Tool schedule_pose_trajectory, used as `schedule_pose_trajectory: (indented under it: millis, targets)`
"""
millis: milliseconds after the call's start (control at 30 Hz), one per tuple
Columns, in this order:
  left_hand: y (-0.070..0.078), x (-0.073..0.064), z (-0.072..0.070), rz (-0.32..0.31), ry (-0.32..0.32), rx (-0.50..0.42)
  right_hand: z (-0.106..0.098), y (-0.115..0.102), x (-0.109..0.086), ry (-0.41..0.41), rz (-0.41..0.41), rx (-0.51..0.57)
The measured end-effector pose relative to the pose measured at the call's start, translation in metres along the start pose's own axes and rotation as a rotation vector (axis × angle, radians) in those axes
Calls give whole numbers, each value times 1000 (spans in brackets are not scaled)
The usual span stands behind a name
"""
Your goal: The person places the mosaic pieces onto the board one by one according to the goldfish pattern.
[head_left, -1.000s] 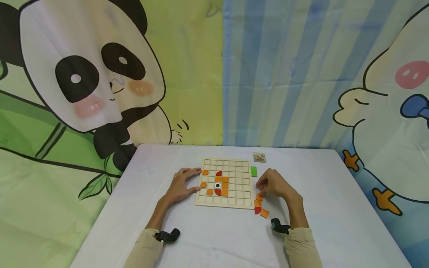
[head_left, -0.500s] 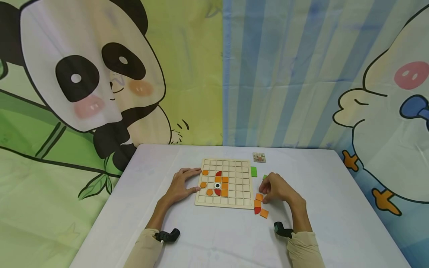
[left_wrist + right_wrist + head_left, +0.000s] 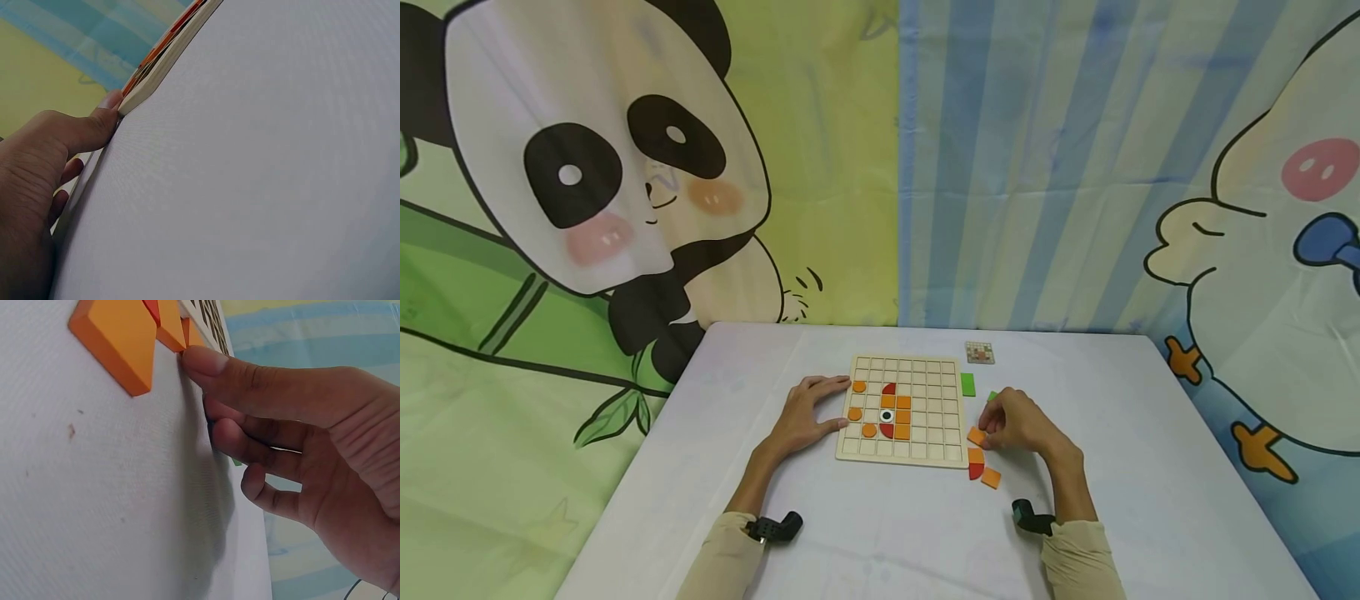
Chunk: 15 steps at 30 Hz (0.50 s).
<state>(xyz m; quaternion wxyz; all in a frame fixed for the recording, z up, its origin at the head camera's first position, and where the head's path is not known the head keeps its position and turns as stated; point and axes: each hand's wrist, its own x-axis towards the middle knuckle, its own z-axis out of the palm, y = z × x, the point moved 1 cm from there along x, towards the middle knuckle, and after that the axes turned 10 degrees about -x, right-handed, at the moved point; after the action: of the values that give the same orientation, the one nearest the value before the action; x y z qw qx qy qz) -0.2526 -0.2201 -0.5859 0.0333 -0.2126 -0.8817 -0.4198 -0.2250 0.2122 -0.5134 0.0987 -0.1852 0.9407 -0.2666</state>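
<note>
A wooden grid board (image 3: 936, 425) lies on the table, bearing orange and red pieces and an eye tile (image 3: 887, 416). My left hand (image 3: 801, 417) rests spread along its left edge, thumb and fingertips touching the rim; the left wrist view shows the thumb (image 3: 94, 128) at the board's side. To the right of the board, my right hand (image 3: 1018, 421) pinches an orange square tile (image 3: 976, 436) with thumb and curled fingers. Only part of that tile shows behind the thumb (image 3: 206, 362) in the right wrist view.
Near my right hand lie an orange square (image 3: 991, 478), another orange tile (image 3: 976, 456) and a red quarter-round (image 3: 976, 472). Green pieces include a tile (image 3: 967, 384) by the board's right edge. A small pattern card (image 3: 980, 352) lies beyond. Printed curtains hang behind the table.
My right hand first moved slightly right, uncovering a green piece. Its fingers then shifted onto the orange square tile, which has turned and slid a little toward the board. The left hand stayed still.
</note>
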Motion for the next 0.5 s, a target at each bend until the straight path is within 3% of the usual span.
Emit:
schedule_pose_trajectory:
  millis: [500]
  targets:
    - [1,-1,0,4,3,-5,4,0,0,64,37,-38]
